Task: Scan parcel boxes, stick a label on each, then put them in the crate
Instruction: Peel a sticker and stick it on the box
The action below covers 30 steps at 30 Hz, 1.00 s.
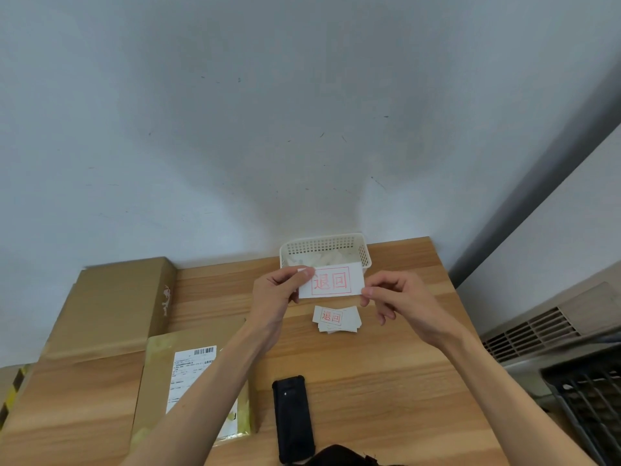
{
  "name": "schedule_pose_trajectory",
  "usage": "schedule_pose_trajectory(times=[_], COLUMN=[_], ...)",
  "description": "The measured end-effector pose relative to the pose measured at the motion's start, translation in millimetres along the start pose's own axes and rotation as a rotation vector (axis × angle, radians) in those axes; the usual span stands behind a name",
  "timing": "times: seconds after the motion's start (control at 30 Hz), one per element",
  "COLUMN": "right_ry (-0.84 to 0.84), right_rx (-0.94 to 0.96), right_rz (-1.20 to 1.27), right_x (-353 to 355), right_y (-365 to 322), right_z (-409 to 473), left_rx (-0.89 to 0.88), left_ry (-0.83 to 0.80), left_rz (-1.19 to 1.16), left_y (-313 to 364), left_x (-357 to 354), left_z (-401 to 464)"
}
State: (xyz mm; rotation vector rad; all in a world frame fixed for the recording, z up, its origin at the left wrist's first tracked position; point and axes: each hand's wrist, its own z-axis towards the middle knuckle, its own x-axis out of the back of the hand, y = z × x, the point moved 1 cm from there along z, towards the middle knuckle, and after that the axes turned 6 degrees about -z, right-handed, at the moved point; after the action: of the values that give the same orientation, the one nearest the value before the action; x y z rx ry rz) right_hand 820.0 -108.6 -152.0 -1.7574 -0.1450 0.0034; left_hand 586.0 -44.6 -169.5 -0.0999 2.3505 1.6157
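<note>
- The table carries a large box at the left, with a parcel and its printed slip just in front, unlabelled as yet.
- A black scanner lies near the front edge; a white basket stands at the back.
- Spare stickers sit stacked below the hands.
- To go well, I judge the backing should peel from one corner, keeping the label flat.
- Left hand and right hand are raised, each pinching an end of the label between thumb and fingers.

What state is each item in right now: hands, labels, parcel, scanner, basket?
Left hand: pinching the held label's left edge.
Right hand: pinching its right corner.
Held label: lifted, print facing the camera.
Label stack: loose on the table.
Parcel: flat, shipping slip up.
Scanner: lying untouched.
Basket: upright, holding white scraps.
</note>
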Motion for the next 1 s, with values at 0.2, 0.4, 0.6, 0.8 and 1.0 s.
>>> schedule_pose_trajectory(times=[0.2,0.4,0.6,0.8,1.0], right_ry=[-0.029,-0.089,-0.054,-0.056,-0.059], right_rx=[-0.003,-0.007,-0.005,0.005,0.001], right_rz=[0.01,0.033,0.019,0.025,0.013], right_x=[-1,-3,-1,-1,-1], right_y=[-6,-11,-15,-14,-14], right_z=[-2,-5,-7,-7,-7], left_rx=[0.008,0.009,0.016,0.014,0.021], left_ry=[0.003,0.001,-0.005,-0.004,-0.003], left_rz=[-0.034,-0.04,-0.037,-0.032,-0.025], left_y=[1,3,3,3,2], left_x=[-1,-3,-1,-1,-1], left_z=[0,-2,-3,-4,-3])
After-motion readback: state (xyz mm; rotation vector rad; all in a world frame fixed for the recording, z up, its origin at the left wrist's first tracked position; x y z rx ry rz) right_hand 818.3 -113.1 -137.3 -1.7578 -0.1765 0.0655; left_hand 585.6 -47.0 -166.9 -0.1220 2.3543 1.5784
